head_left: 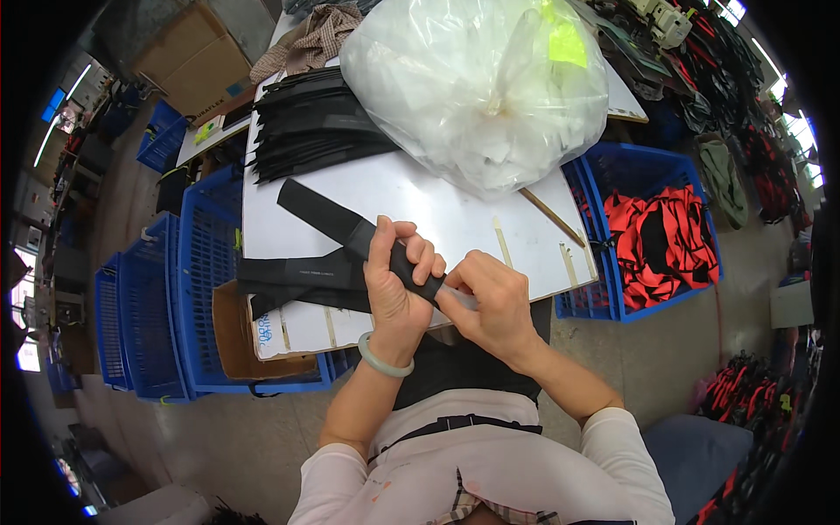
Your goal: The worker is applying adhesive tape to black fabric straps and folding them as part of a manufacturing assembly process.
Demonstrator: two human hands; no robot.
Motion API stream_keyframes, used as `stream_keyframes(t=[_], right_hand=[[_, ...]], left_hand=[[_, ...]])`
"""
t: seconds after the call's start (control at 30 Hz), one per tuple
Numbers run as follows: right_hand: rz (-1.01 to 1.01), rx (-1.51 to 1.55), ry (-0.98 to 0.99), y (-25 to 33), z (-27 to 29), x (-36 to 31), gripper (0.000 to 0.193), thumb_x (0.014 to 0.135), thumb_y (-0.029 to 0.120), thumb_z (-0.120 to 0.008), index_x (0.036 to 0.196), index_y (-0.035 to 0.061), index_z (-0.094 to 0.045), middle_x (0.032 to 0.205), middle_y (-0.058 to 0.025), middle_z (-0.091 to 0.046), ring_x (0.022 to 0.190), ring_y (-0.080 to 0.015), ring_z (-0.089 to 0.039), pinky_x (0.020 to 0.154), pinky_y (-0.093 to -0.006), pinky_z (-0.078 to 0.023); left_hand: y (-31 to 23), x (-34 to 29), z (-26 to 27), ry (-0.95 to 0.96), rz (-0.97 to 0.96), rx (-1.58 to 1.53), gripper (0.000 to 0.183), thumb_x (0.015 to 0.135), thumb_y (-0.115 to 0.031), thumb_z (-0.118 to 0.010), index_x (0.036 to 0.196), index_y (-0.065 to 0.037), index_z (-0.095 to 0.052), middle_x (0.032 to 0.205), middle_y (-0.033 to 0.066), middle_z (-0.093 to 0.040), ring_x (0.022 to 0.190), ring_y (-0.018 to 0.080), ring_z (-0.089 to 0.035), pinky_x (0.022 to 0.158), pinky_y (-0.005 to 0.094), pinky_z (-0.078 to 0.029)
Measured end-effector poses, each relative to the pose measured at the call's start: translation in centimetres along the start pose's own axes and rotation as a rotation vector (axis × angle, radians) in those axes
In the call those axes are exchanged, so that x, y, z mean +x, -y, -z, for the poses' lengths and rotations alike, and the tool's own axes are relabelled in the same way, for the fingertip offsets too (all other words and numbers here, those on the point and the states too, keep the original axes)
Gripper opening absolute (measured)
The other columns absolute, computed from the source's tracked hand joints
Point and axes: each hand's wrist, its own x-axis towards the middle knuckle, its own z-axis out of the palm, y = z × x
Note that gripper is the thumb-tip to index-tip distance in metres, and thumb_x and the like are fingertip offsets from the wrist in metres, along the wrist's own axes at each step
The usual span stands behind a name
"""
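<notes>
My left hand (398,280), with a pale bangle (385,357) at its wrist, is closed around a long black fabric strip (319,213). The strip slants from the upper left down to my right hand. My right hand (492,302) pinches a whitish translucent piece (462,299) at the strip's near end; its exact kind is unclear. Beneath and left of my left hand, more flat black fabric pieces (297,271) lie on the white table (437,203). A thick stack of black fabric pieces (311,122) sits farther back.
A large, full clear plastic bag (477,87) covers the table's back. A wooden stick (553,217) lies by the right edge. Blue crates (197,262) stand at the left, one holding an open cardboard box (241,337). Another blue crate (626,302) at right contains red and black pieces.
</notes>
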Motion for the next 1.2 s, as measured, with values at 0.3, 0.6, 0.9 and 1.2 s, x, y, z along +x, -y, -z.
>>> stream_keyframes(t=[0.3,0.6,0.9,1.2], right_hand=[[0.082,0.096,0.071,-0.4,1.2,-0.6,0.019,0.076,0.002,-0.076,0.08,0.0002,-0.058,0.086,-0.0109,-0.06,0.064,-0.0228,-0.059,0.055,-0.0317,-0.048],[0.22,0.151,-0.03,-1.3,-0.5,-0.2,0.019,0.074,0.001,-0.076,0.091,0.0023,-0.068,0.087,-0.0085,-0.058,0.068,-0.0206,-0.059,0.055,-0.0317,-0.049],[0.226,-0.019,0.005,-1.6,-1.0,-0.6,0.031,0.07,0.019,-0.08,0.1,0.0126,-0.073,0.092,-0.007,-0.055,0.077,-0.021,-0.054,0.065,-0.0332,-0.044],[0.096,0.09,0.133,-1.8,-1.1,-1.9,0.037,0.074,0.016,-0.079,0.109,0.0116,-0.07,0.093,-0.01,-0.055,0.081,-0.0229,-0.055,0.071,-0.0321,-0.047]], left_hand=[[-1.3,1.4,0.7,-0.051,0.059,-0.269,0.037,0.096,-0.041,-0.059,0.079,-0.008,-0.057,0.06,-0.0004,-0.041,0.045,0.0091,-0.034,0.048,0.0246,-0.034],[-1.5,1.3,1.2,-0.022,0.102,-0.237,0.038,0.096,-0.044,-0.059,0.075,-0.012,-0.054,0.059,-0.0016,-0.041,0.046,0.0098,-0.034,0.05,0.0263,-0.034],[-1.3,1.3,1.1,-0.064,0.137,-0.267,0.04,0.096,-0.044,-0.059,0.074,-0.011,-0.053,0.059,-0.0012,-0.04,0.045,0.01,-0.034,0.049,0.0259,-0.035],[-1.3,0.6,1.3,0.122,-0.003,-0.161,0.04,0.101,-0.044,-0.047,0.082,-0.009,-0.051,0.064,0.0021,-0.046,0.048,0.0131,-0.04,0.057,0.0315,-0.043]])
